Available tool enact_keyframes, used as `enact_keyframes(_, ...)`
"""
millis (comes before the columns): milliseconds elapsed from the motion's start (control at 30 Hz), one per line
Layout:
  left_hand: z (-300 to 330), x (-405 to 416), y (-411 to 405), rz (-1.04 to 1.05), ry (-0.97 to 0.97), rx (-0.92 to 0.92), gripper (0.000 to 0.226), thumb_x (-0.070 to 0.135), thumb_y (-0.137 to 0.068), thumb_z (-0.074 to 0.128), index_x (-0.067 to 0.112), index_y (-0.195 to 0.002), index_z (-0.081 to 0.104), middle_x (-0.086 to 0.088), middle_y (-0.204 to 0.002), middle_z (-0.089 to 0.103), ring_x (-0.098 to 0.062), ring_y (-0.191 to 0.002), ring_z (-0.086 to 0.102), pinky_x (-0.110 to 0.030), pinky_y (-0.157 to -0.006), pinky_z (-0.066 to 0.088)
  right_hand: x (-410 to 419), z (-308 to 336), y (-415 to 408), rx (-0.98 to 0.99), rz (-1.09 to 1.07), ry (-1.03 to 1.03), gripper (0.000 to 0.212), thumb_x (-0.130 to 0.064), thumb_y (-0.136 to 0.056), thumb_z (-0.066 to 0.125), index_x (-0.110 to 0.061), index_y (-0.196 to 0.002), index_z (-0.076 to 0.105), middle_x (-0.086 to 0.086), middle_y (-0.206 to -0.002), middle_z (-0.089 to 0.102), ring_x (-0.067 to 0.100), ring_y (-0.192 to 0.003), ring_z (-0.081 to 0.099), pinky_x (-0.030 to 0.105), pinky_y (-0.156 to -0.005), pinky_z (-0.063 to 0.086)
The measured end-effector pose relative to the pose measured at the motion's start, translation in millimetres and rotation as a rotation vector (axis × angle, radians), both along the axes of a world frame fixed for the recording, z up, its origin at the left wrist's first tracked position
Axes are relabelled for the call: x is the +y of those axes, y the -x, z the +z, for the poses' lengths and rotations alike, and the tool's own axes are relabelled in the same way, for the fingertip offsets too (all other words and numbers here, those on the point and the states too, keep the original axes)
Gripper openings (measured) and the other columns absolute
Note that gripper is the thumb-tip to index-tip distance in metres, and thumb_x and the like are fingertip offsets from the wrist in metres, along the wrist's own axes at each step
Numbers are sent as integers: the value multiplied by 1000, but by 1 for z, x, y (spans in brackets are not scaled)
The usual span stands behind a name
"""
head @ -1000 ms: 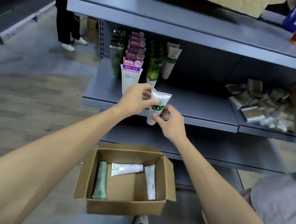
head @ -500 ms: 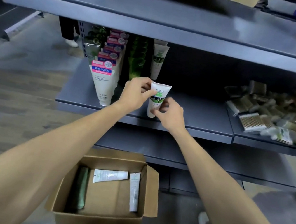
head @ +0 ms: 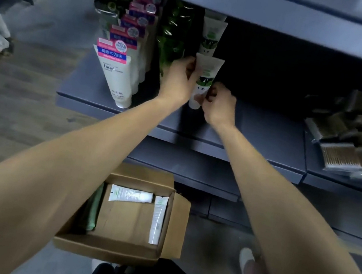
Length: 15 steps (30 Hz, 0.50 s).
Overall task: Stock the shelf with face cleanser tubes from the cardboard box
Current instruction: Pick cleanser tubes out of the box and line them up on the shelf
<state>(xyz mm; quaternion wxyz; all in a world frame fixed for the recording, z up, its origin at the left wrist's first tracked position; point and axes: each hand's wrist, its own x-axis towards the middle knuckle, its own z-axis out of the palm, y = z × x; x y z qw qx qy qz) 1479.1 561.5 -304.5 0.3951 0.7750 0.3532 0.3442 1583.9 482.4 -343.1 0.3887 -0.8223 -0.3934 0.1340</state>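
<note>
Tube [head: 204, 79] upright over shelf [head: 258, 135] | pinched between left hand [head: 180, 77] and right hand [head: 219, 106]

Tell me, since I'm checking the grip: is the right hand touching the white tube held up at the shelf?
Touching. The head view shows the right hand pinching the lower part of the white tube, fingers curled against its edge.

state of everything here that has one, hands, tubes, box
left hand: pinches upper edge of held tube
right hand: pinches held tube low down
held tube: upright, cap down, at shelf row
cardboard box: open, on floor
white tubes in box: two, lying flat
green tube in box: lying along left wall
</note>
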Motion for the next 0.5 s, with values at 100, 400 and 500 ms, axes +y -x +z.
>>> enact_keyframes(100, -6, 6, -17, 80, -22, 45, 18, 14, -96, 48, 6, -101, 63, -7, -98, 70, -20, -96, 66, -31, -84, 54, 13, 1, -12, -96, 23, 57, 27, -32, -88, 70, -15, -108, 63, 1, -102, 70, 17, -92, 63, 21, -66, 35)
enact_keyframes(400, 3, 23, -43, 169, -22, 99, 33, 11, -98, 45, 5, -129, 53, -6, -121, 64, -16, -108, 60, -10, -80, 39, 53, 4, -39, -222, 53, 141, 43, -34, -94, 60, -8, -128, 54, 10, -126, 62, 27, -115, 58, 22, -75, 34)
enact_keyframes(500, 5, 22, -49, 142, 4, 52, 50, 26, -88, 46, 8, -135, 50, -9, -125, 63, -22, -113, 60, -31, -95, 49, 64, 5, -45, -232, 41, 141, 39, -34, -95, 56, -9, -125, 56, 10, -124, 62, 28, -114, 59, 22, -75, 33)
